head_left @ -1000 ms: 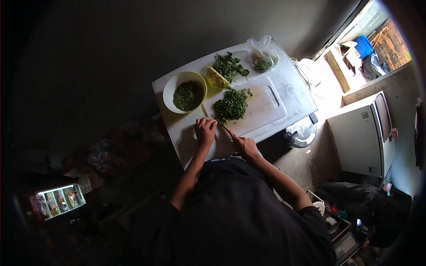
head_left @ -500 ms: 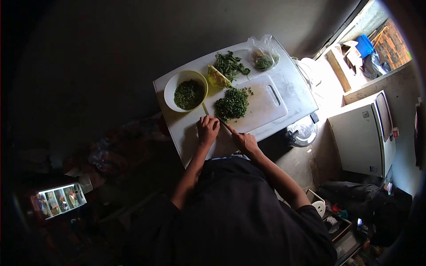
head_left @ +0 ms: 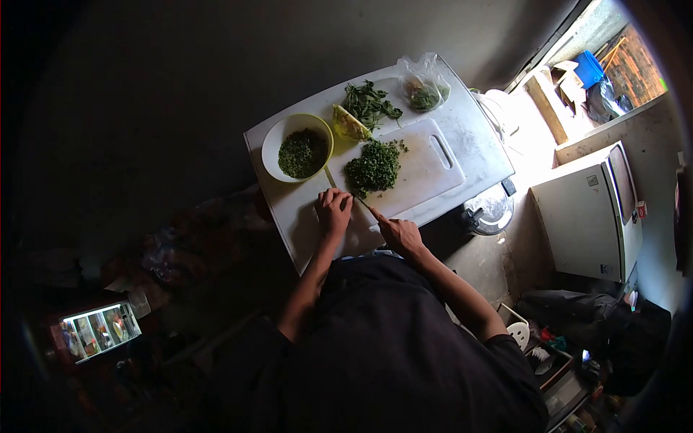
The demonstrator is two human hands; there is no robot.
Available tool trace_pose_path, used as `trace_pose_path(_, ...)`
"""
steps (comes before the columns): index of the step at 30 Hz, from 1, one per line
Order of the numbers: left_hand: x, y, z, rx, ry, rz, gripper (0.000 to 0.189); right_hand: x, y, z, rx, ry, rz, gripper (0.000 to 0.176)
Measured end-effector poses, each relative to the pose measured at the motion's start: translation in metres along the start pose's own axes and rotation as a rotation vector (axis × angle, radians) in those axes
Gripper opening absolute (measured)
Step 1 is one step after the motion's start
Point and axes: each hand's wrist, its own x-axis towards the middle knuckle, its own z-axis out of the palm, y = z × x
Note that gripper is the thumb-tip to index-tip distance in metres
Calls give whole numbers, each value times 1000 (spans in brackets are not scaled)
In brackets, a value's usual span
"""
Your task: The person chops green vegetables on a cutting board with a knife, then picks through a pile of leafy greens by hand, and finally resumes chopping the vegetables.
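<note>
My right hand (head_left: 399,233) is wrapped around the handle of a knife (head_left: 362,203), its index finger stretched along the top. The dark blade points up and left toward my left hand (head_left: 334,209), whose fingers are curled together at the near left edge of the white cutting board (head_left: 420,180). Whatever those fingers hold is hidden. Just beyond the blade lies a heap of chopped green herbs (head_left: 373,167). A bowl (head_left: 268,154), white inside with a yellow-green rim, stands left of the board with more chopped greens in it.
Behind the board lie whole leafy stems (head_left: 368,102), a yellow packet or wedge (head_left: 350,124) and a clear plastic bag (head_left: 426,85) with greens inside, all on the white table (head_left: 287,216). A lidded pot (head_left: 491,211) and a white fridge (head_left: 577,209) stand to the right.
Both hands stay at the same spot by the board's near edge, with the knife blade between them. The whole view has shifted slightly.
</note>
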Motion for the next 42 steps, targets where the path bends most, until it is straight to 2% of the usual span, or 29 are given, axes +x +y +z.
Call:
trace_pose_path(6,2,0,-1,-9,-2,27,10,-4,-1,-3,1,2,-20,72)
trace_pose_path(9,1,-1,0,-1,6,21,10,-4,-5,-9,-28,-75,19,74)
trace_pose_path(11,0,-2,2,-4,8,11,10,-5,-1,-3,20,-8,-25,75)
trace_pose_path(18,0,-3,1,-11,16,44,11,-3,1,0,14,-48,-22,76)
trace_pose_path(23,-3,-6,4,-26,19,33,10,12,19,43,-11,33,-49,71)
trace_pose_path(26,-5,-10,10,-28,37,31,10,20,-10,5,39,-73,56,69)
trace_pose_path(30,-2,-8,4,-45,25,30,9,6,1,9,104,47,-30,67)
trace_pose_path(32,0,-6,3,-49,26,27,9,2,0,-2,15,-118,52,67)
trace_pose_path(39,-3,-7,5,-97,58,43,9,16,-1,8,-1,-40,17,67)
trace_pose_path(42,-4,-15,12,-161,65,32,10,12,9,13,5,-1,-4,61)
